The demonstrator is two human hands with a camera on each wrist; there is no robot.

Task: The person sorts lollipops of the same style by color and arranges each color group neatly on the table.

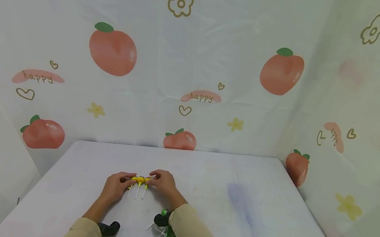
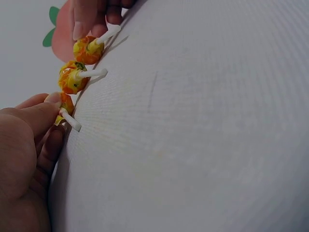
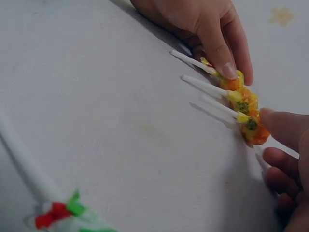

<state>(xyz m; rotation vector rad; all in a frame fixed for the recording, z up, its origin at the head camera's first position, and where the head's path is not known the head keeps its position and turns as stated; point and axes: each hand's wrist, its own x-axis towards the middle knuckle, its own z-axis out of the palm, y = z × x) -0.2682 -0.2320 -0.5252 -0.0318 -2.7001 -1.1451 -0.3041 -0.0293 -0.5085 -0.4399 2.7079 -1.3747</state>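
Three yellow-and-orange wrapped lollipops lie side by side on the white table, white sticks toward me. My left hand [image 1: 114,186] pinches the wrapped head of the left lollipop [image 2: 65,107] between thumb and fingers. At the other end, my right hand [image 1: 165,183] holds the right lollipop [image 3: 254,131], its thumb against the wrapper. Between them sits the middle lollipop [image 2: 73,79], its head close against its neighbours. Part of the left lollipop's head is hidden behind the left fingers.
Several green-wrapped lollipops [image 1: 172,235] lie under and beside the right forearm, partly covered by the sleeve and the black wrist camera [image 1: 161,220]. Another black wrist camera [image 1: 109,229] sits at the left cuff. A white printed curtain [image 1: 140,120] stands behind the table [image 1: 254,204].
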